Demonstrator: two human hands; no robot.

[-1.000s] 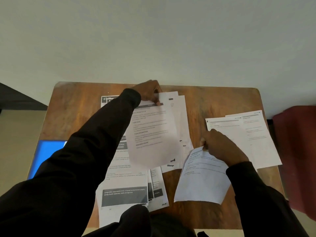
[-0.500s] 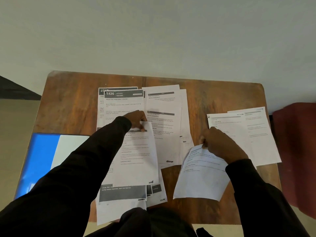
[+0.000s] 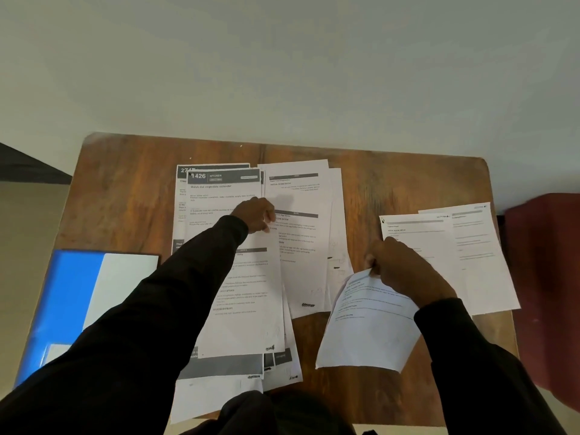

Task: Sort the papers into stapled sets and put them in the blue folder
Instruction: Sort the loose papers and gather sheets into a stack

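Since the earlier frames, the left hand (image 3: 255,215) has been drawing back from the far edge of the brown wooden table (image 3: 125,189), and it is now resting on the upper part of a white printed sheet (image 3: 244,296), fingertips closed on its top edge, apparently dragging or settling it onto the overlapping spread of printed papers (image 3: 298,246) at the middle so that like pages are gathering together. The right hand (image 3: 405,271) is pinching the top corner of a curling white printed page (image 3: 367,324) lifted above the near right part, seemingly kept aside for matching. Two more white sheets (image 3: 470,255) are lying overlapped by the right edge. One open blue plastic folder (image 3: 62,290) is waiting off the left edge, one pale sheet showing inside. No stapler is showing. The middle spread is too overlapped to count exactly.
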